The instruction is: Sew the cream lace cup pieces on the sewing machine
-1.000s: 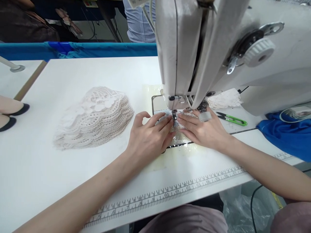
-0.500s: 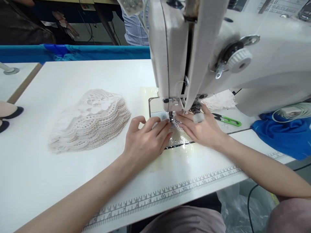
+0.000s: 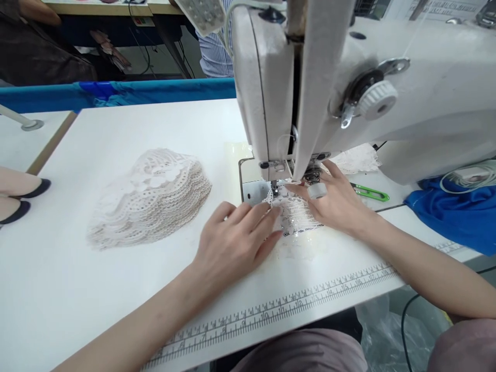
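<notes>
A strip of white lace (image 3: 300,212) lies on the shiny plate under the presser foot (image 3: 275,189) of a white sewing machine (image 3: 267,88). My left hand (image 3: 240,232) rests palm down at the lace's left edge, fingers stretched and lying on it, thumb slightly apart. On the right side of the foot, my right hand (image 3: 335,199) lies over the lace with its fingers spread. Some of its fingertips are hidden behind the machine's parts. A fanned stack of white lace pieces (image 3: 155,201) sits left of my left hand.
Green thread snips (image 3: 370,192) and more white lace (image 3: 358,159) lie behind my right hand. Blue cloth (image 3: 457,217) is at the right, with a coiled cable (image 3: 470,175) on it. Ruler marks (image 3: 265,315) run along the table's front edge. Another person's fingers show at far left.
My left hand has drawn back slightly toward me from the presser foot. More lace now shows spread on the plate between my hands. The camera view has shifted a little.
</notes>
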`<action>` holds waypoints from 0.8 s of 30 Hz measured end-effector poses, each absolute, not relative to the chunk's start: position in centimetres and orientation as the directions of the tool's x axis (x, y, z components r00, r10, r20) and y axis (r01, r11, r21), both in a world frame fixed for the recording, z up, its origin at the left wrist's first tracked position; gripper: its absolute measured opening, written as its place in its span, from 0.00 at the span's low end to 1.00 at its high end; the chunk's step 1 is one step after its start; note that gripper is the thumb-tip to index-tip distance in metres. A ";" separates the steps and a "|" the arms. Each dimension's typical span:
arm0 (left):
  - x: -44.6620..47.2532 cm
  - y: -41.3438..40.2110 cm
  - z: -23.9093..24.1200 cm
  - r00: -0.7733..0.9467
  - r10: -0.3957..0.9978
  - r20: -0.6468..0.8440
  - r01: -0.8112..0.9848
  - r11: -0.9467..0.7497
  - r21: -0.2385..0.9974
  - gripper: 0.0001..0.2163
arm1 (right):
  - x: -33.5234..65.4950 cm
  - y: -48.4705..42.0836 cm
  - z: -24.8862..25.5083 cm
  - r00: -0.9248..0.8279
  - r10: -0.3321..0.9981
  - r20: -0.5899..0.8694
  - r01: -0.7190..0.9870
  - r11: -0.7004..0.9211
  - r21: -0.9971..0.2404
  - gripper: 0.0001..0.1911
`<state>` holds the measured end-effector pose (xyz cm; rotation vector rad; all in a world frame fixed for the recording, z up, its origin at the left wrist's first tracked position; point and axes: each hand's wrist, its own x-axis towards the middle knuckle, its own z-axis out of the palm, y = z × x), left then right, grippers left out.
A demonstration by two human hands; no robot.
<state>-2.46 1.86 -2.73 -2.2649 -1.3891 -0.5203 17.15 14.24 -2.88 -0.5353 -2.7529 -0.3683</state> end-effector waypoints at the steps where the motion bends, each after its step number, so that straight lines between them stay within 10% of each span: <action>1: -2.5 1.9 -2.8 0.430 0.761 0.486 0.899 -0.409 -0.155 0.10 | 17.2 14.2 -2.8 -0.887 0.306 0.346 0.387 0.901 0.194 0.19; 6: -3.9 2.4 -2.6 0.289 0.869 0.402 0.936 -0.169 -0.309 0.11 | 17.3 13.4 -2.2 -0.904 0.268 0.334 0.319 0.941 0.109 0.22; 16: -3.1 2.8 -3.6 0.145 0.905 0.399 0.989 -0.129 -0.065 0.24 | 17.0 11.9 -3.4 -0.905 0.175 0.387 0.225 0.970 0.087 0.18; 24: -2.2 2.4 -3.6 0.424 0.799 0.426 0.895 -0.441 -0.064 0.15 | 16.7 11.6 -3.5 -0.890 0.194 0.414 0.267 0.955 0.126 0.17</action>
